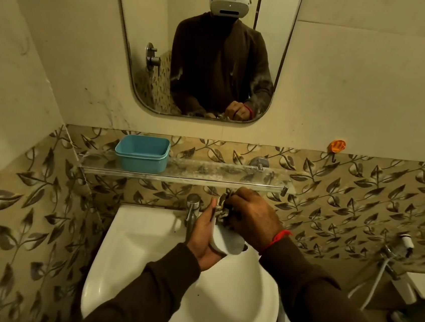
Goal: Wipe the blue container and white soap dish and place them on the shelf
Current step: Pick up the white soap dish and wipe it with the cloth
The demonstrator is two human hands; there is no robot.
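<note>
Head view is showing the left hand (205,234) cupping the white plastic soap dish (226,242) over the white ceramic basin (144,245), right hand (251,217) clamping a patterned cloth (223,206) on it; slippery dish risks dropping, while the blue rectangular plastic container (142,153) is sitting on the glass shelf (217,177).

Blue container (142,153): upright and open-topped at the left end of the glass shelf (230,179), centre-left of the frame.
Left hand (204,238): centre of the frame, over the white basin (130,233), cupping the white soap dish (227,242) from the left.
Right hand (251,218): just right of centre, fingers bunched around a dark patterned cloth (223,208) pressed onto the top of the dish; red thread at the wrist.
Tap (192,207): just left of the hands, at the basin's back edge.
Mirror (144,48): upper centre, reflecting the person.
Orange hook (337,145): on the wall, upper right.
</note>
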